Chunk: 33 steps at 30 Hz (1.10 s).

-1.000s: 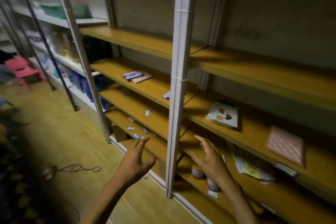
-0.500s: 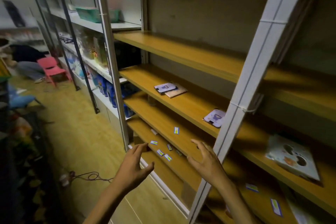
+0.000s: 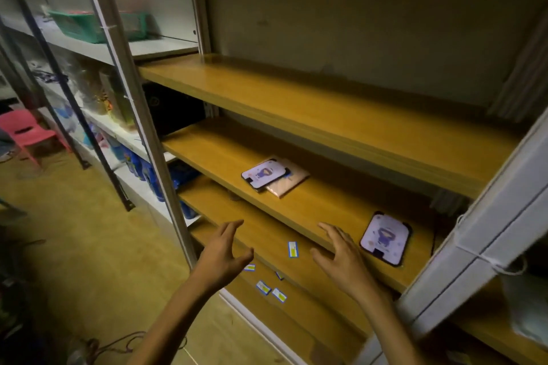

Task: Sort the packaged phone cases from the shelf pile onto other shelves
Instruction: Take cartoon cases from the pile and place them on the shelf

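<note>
Pink chair (image 3: pixel 25 135): far left, on the floor, well apart from the wooden shelves.
Green basket (image 3: pixel 89 25): upper left, on a white shelf behind the grey upright post (image 3: pixel 130 104).
Blue packages (image 3: pixel 148 172): low on the white shelving, just left of the post.
Cable (image 3: pixel 118 345): loose on the floor, bottom left.
Left hand (image 3: pixel 221 258): raised in front of the lower shelves, palm turned inward, fingers spread and slightly curled, thumb out; holds nothing.
Small labels (image 3: pixel 292 249): several white, blue and yellow tags scattered on the lower wooden shelf, between and below the two hands.
Middle shelf (image 3: pixel 213 151): wooden board carrying the phone cases.
Packaged case with cartoon print (image 3: pixel 264 172): flat on the middle shelf, left of centre, overlapping a pinkish packet (image 3: pixel 289 182) that lies partly under it.
Right hand (image 3: pixel 344 258): at the front edge of the middle shelf, fingers apart and bent, empty; contact with the edge cannot be told.
Second cartoon case (image 3: pixel 385 238): flat on the same shelf, just right of the right hand, not touched by it.
White post (image 3: pixel 489 246): slants across the right side, a cord tied around it.
</note>
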Motion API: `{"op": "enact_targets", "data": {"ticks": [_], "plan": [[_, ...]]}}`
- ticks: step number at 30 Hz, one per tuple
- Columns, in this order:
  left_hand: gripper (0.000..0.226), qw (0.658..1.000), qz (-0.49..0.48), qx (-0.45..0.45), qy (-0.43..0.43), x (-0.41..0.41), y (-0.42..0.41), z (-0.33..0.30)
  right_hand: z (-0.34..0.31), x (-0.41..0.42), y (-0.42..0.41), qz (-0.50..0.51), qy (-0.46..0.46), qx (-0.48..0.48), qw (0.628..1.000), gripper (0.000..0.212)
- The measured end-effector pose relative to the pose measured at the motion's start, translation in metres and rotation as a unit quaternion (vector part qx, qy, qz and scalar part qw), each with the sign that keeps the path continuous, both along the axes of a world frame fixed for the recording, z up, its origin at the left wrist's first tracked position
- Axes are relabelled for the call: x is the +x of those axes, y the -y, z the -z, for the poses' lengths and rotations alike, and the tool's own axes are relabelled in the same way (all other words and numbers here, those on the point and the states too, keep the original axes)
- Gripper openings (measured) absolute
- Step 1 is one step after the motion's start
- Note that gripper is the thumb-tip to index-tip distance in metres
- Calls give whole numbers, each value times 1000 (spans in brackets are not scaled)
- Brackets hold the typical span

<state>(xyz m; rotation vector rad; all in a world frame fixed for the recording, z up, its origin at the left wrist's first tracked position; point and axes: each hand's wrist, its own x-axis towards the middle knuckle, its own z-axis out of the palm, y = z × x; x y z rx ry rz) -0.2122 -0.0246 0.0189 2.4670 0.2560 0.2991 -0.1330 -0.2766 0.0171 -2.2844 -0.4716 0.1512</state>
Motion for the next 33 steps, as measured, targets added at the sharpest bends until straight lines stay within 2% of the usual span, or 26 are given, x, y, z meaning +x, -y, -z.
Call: {"op": "enact_targets", "data": {"ticks": [7,11,18,24,29,33], "plan": [[76,999,38,-9,-14,90,-53,3,8,48,-36,66,1,-10,998,58],[78,995,95,0,-13,144,-90,3,16,73,-68,117,-5,-11,993,59],[95,984,175,1,-2,224,-127,9,19,99,-127,224,9,-17,974,56],[112,973,222,49,-33,251,-128,22,23,103,-146,288,8,-19,957,55],[100,974,215,63,-31,257,-125,27,25,100,-151,319,-7,-22,947,57],[104,976,212,36,-27,257,-128,29,25,95,-151,326,-10,-18,945,58]]}}
